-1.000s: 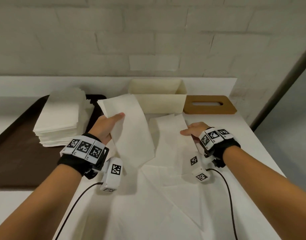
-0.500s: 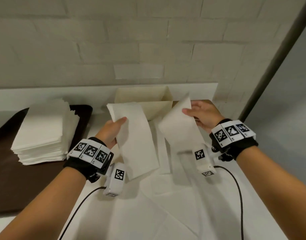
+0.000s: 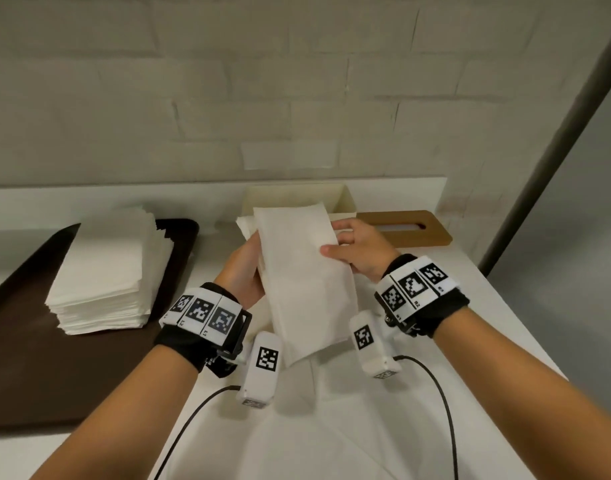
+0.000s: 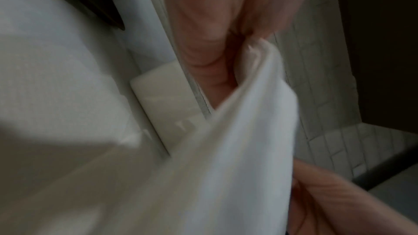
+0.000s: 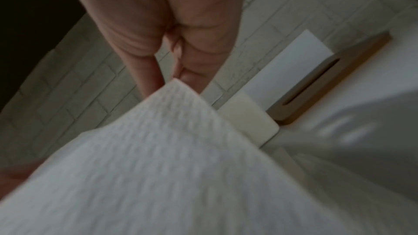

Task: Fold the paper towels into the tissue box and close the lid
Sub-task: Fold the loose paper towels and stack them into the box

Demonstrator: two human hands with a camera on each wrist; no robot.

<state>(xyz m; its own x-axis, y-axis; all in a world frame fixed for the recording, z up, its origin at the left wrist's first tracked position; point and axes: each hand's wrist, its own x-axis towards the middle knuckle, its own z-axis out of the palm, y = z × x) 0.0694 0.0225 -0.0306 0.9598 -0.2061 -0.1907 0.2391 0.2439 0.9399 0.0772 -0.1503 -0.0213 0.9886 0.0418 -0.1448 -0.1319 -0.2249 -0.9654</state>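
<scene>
Both grips hold the folded towels up off the bench: the left hand curls round their left edge, and the right hand pinches the right edge, thumb on top. The towels hang just in front of the open box. The wooden lid lies flat, touching the box's right side. Left of the box, a stack of towels sits on a dark tray.
</scene>
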